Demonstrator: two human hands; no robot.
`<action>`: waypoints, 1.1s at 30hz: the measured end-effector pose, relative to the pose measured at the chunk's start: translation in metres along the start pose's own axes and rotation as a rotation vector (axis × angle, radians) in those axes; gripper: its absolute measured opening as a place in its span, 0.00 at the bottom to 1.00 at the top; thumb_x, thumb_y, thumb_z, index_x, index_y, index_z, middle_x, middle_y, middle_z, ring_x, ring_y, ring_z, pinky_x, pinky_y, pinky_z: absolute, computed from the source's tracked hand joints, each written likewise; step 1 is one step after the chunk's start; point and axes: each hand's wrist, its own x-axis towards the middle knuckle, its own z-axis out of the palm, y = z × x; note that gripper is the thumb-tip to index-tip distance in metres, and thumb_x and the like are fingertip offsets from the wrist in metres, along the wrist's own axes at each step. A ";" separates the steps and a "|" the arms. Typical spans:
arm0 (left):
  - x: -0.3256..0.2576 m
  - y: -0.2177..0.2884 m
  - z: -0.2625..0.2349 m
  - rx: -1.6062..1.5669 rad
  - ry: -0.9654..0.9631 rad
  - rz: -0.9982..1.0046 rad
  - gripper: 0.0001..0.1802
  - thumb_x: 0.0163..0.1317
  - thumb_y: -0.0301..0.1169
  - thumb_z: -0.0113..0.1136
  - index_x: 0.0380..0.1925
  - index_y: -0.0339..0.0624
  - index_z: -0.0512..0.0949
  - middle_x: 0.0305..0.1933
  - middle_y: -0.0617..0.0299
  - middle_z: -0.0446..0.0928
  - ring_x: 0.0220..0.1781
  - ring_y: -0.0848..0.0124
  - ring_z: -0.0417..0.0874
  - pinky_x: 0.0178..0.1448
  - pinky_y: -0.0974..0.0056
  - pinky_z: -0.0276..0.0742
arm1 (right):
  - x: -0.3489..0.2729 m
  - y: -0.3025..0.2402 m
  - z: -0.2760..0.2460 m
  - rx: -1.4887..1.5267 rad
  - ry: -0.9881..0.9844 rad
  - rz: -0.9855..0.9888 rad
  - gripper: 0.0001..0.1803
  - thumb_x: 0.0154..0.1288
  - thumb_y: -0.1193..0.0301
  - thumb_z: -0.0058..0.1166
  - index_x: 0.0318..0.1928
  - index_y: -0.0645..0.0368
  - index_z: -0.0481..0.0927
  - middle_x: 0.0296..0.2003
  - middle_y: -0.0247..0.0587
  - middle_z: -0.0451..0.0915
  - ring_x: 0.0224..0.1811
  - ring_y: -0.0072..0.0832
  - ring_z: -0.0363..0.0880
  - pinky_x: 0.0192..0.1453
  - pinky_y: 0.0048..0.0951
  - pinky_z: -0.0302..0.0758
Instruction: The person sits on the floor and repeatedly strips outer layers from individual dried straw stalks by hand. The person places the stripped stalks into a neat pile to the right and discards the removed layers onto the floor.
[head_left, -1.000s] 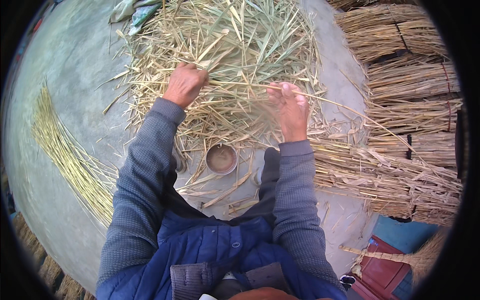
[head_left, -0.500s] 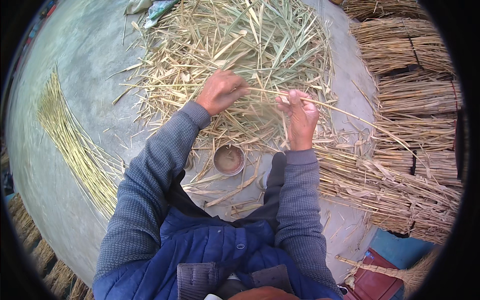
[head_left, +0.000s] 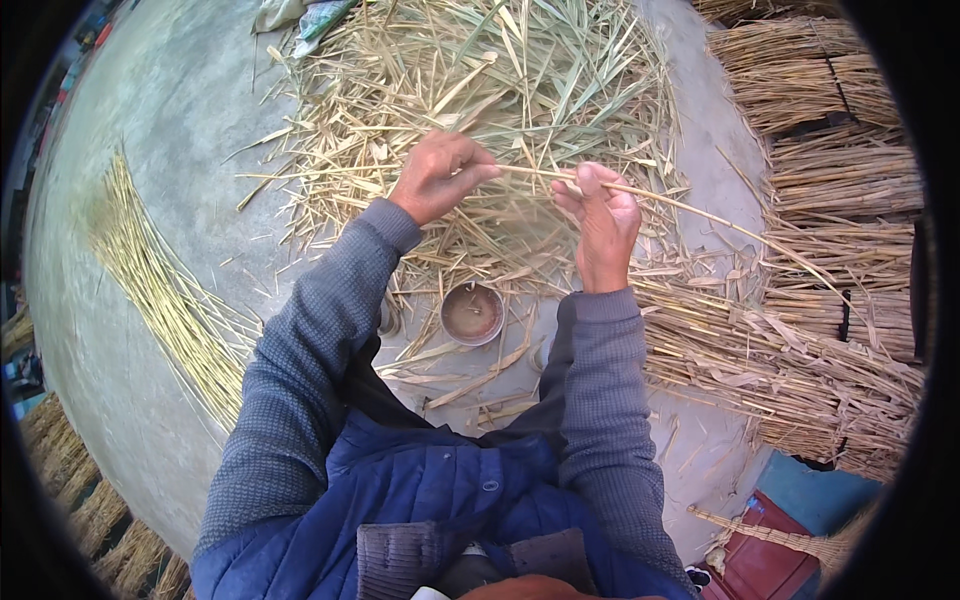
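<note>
A long, thin dry reed stalk (head_left: pixel 725 218) stretches between my hands above a heap of stripped leaves. Its left end is pinched between the thumb and fingers of my left hand (head_left: pixel 438 178). Farther along it, my right hand (head_left: pixel 606 228) grips it between thumb and fingers, palm turned up. Beyond that hand the stalk slopes down to the right, a dry leaf trailing near its tip. Below and between the hands, a small round metal bowl (head_left: pixel 472 338) with a brownish inside sits on the floor near my feet.
Dry and greenish leaves (head_left: pixel 560 90) cover the floor ahead. Cleaned stalks (head_left: pixel 175 290) lie fanned out on the left. Unstripped reeds (head_left: pixel 740 350) lie by my right arm, with tied bundles (head_left: pixel 850 180) stacked beyond. A straw broom (head_left: pixel 770 535) rests over a red object (head_left: pixel 765 560) at lower right.
The view has shifted slightly, and floor things appear a little farther right. Both hands keep hold of the reed stalk, with hardly any change in their pose.
</note>
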 end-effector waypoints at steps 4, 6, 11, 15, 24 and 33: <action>0.000 -0.008 0.002 0.031 -0.025 0.061 0.08 0.56 0.35 0.74 0.30 0.45 0.85 0.31 0.63 0.82 0.34 0.64 0.81 0.43 0.61 0.72 | 0.000 0.004 0.000 -0.040 -0.059 0.023 0.18 0.70 0.63 0.63 0.46 0.66 0.76 0.39 0.48 0.84 0.36 0.32 0.88 0.42 0.28 0.86; 0.001 -0.011 0.002 0.122 -0.035 0.122 0.08 0.57 0.36 0.73 0.31 0.45 0.85 0.32 0.64 0.83 0.36 0.64 0.82 0.43 0.61 0.73 | 0.000 0.005 0.000 -0.147 -0.021 0.001 0.19 0.70 0.61 0.63 0.45 0.66 0.76 0.37 0.48 0.84 0.34 0.32 0.88 0.40 0.27 0.86; 0.000 -0.010 -0.001 -0.024 0.020 0.021 0.08 0.55 0.34 0.73 0.31 0.44 0.85 0.32 0.63 0.83 0.34 0.65 0.82 0.41 0.60 0.73 | 0.002 0.003 0.004 -0.141 0.035 -0.029 0.22 0.69 0.56 0.64 0.43 0.65 0.76 0.32 0.48 0.85 0.31 0.30 0.87 0.37 0.26 0.85; -0.003 -0.002 -0.005 -0.343 -0.006 -0.301 0.08 0.57 0.31 0.74 0.31 0.40 0.85 0.29 0.64 0.83 0.33 0.71 0.82 0.43 0.66 0.76 | -0.001 0.000 0.008 -0.162 -0.013 -0.072 0.17 0.72 0.61 0.61 0.42 0.66 0.76 0.32 0.49 0.86 0.32 0.29 0.87 0.37 0.24 0.83; 0.007 -0.048 -0.069 -0.818 0.464 -0.556 0.12 0.64 0.30 0.70 0.42 0.35 0.80 0.37 0.56 0.86 0.39 0.74 0.86 0.46 0.68 0.82 | 0.005 -0.003 -0.010 -0.144 0.010 -0.071 0.14 0.72 0.65 0.60 0.43 0.66 0.76 0.32 0.48 0.86 0.33 0.28 0.88 0.36 0.21 0.83; 0.012 -0.037 -0.058 0.582 0.174 0.027 0.18 0.62 0.49 0.66 0.37 0.46 0.84 0.36 0.63 0.86 0.46 0.64 0.82 0.52 0.59 0.66 | 0.004 0.003 -0.007 -0.185 0.015 -0.094 0.14 0.72 0.67 0.60 0.44 0.68 0.76 0.33 0.48 0.86 0.34 0.28 0.88 0.37 0.22 0.83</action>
